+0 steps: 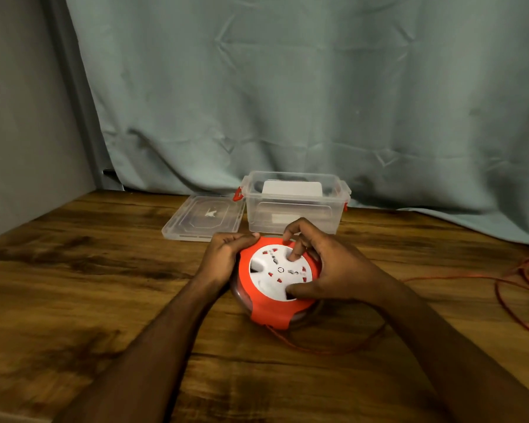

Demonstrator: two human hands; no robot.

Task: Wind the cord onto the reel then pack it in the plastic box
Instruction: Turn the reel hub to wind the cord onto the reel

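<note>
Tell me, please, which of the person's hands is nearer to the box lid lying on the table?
Left. The left hand grips the reel's left rim, just in front of the lid. The right hand rests on the reel's top, farther right, in front of the plastic box.

No legible text or labels anywhere.

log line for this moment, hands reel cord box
left hand: grips reel rim | right hand: fingers in white hub | cord: mostly loose on table | plastic box: open, lid beside it
</note>
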